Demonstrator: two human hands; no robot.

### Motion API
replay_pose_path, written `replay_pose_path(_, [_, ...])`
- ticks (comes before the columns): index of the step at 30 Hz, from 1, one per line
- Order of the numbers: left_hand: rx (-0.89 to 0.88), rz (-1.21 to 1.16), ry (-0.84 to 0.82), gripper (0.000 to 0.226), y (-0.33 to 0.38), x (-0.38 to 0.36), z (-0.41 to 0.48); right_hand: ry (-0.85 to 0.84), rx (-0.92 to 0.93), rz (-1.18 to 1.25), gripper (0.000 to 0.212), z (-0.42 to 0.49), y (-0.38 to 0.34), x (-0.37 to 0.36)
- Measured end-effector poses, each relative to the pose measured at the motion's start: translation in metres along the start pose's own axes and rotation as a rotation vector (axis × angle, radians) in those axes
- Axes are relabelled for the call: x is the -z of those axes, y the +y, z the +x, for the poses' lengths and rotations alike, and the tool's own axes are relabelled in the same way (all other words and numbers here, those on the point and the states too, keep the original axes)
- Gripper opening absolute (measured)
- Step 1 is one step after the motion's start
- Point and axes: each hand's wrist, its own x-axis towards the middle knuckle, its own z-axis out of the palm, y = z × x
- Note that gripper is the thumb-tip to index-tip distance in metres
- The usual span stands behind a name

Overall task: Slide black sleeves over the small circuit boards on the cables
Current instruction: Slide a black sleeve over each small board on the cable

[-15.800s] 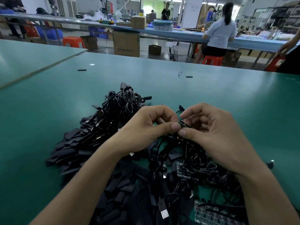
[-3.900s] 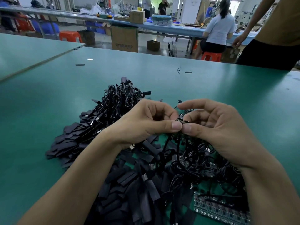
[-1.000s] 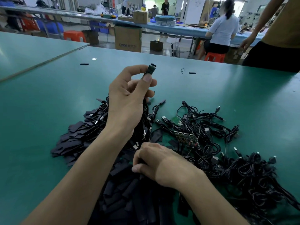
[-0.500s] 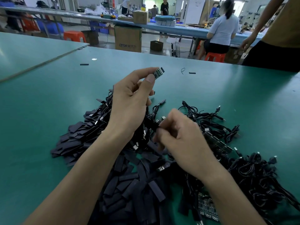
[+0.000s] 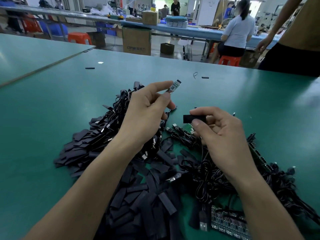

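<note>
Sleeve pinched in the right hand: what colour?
The flat sleeve in the right hand is plain matte black, head view.

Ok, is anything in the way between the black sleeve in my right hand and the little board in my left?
Nothing visible. The sleeve pinched in the right hand and the board held up by the left hand are apart, with only table behind the gap; the left hand's lower fingers lie just beside it.
</note>
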Motion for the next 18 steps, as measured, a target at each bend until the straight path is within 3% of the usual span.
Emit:
replay_pose_path(8, [0.056,0.006,-0.041,0.009,0.001,0.0004,-0.0003,-0.014,0.033,0.183,0.028,0.0043,-0.0006,0.0071])
replay_pose_path(18, [0.078,0.044,-0.124,0.01,0.0016,-0.0018,-0.0034,0.047,0.007,0.208,0.016,0.003,-0.003,0.0099])
